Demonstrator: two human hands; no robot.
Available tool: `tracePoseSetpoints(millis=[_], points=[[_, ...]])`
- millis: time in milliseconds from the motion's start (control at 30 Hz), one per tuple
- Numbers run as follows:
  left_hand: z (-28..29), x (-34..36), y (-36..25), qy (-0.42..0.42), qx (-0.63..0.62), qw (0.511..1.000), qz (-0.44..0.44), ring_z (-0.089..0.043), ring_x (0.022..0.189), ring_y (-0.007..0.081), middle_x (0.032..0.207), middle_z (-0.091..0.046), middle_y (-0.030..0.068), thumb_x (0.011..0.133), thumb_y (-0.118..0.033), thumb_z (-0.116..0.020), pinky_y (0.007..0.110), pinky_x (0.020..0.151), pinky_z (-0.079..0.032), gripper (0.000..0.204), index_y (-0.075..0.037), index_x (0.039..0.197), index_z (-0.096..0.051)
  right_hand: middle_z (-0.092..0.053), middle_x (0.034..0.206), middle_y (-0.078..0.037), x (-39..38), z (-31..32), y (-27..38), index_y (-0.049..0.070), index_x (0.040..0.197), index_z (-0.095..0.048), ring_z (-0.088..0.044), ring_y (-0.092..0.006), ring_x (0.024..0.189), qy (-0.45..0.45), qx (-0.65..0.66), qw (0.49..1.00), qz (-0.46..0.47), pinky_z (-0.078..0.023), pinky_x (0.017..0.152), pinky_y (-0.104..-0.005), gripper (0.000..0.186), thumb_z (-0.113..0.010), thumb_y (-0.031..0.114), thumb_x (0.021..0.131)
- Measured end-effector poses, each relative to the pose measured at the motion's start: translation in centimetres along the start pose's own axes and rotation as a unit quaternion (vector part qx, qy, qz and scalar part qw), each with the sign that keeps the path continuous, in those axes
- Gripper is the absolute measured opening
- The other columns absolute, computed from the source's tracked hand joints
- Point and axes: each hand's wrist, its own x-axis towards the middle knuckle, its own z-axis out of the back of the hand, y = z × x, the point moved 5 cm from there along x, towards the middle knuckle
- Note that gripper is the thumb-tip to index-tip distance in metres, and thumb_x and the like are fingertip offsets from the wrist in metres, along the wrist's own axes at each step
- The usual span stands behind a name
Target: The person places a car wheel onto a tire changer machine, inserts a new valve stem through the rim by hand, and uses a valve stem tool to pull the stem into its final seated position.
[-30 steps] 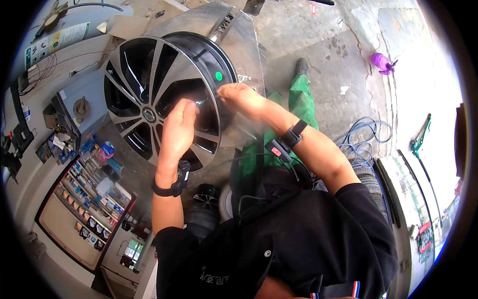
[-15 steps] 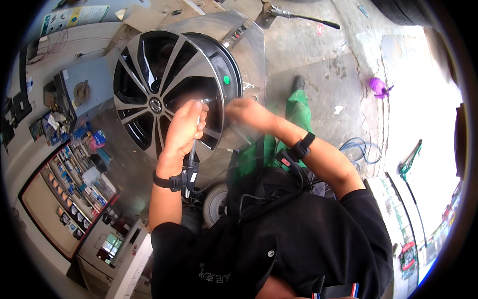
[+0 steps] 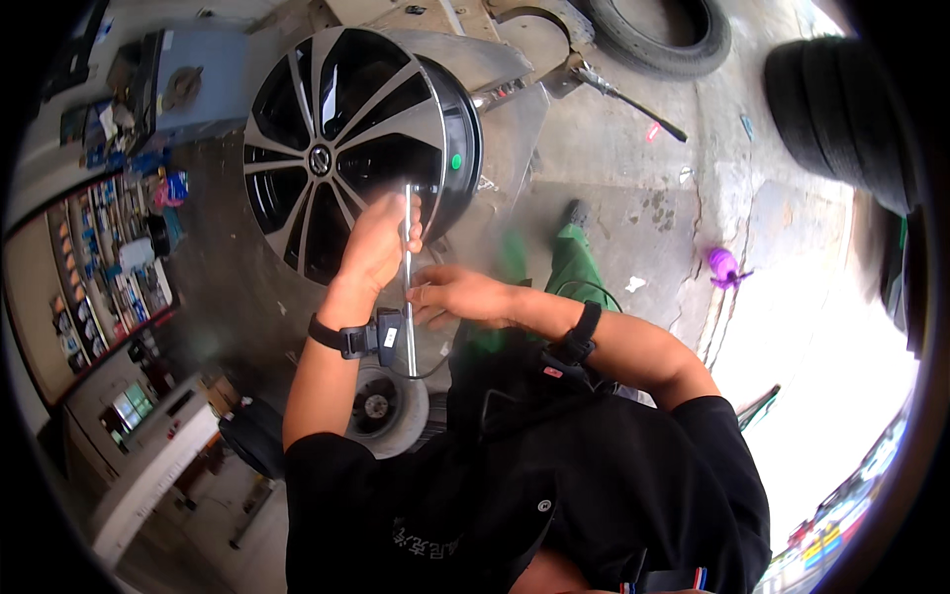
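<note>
My left hand is closed round a long, straight silver metal rod, which stands nearly upright in the picture. My right hand has come to the rod just below the left, its curled fingers meeting it at mid-length. Beyond the hands is a black and silver alloy wheel rim, with no tyre on it and a green dot on its barrel. The rod's upper end lies in front of the rim's lower right spokes; whether it touches them I cannot tell.
The rim rests by a metal machine with a black-handled lever. A loose tyre and stacked tyres are at the far right. A purple bottle stands on the floor. Another wheel is near my left forearm.
My right hand has moved down and left from beside the rim to the rod. The rod is more upright and farther down the rim's face. The whole view has shifted.
</note>
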Motion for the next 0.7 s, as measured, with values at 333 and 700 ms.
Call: tracePoseSetpoints(millis=[333, 700], points=[[-0.1, -1.5, 1.8, -0.059, -0.102, 0.990, -0.082, -0.065, 0.098, 0.0256, 0.110, -0.064, 0.0154, 0.097, 0.004, -0.044, 0.041, 0.090, -0.057, 0.031, 0.008, 0.124, -0.057, -0.068, 0.086, -0.008, -2.0, 0.0, 1.5, -0.001, 0.101, -0.061, -0.065, -0.0165, 0.074, -0.081, -0.226, 0.968, 0.066, -0.056, 0.066, -0.0313, 0.023, -0.057, 0.021, 0.099], [2.9, -5.4, 3.1, -0.227, 0.189, 0.913, -0.283, -0.067, 0.099, 0.0254, 0.104, -0.069, 0.0132, 0.093, 0.001, -0.051, 0.035, 0.087, -0.052, 0.022, 0.001, 0.110, -0.064, -0.065, 0.090, -0.011, -5.8, -0.7, 6.3, -0.004, 0.111, -0.062, -0.067, -0.0209, 0.076, -0.079, -0.346, 0.929, 0.102, -0.057, 0.067, -0.0338, 0.025, -0.059, 0.015, 0.096]])
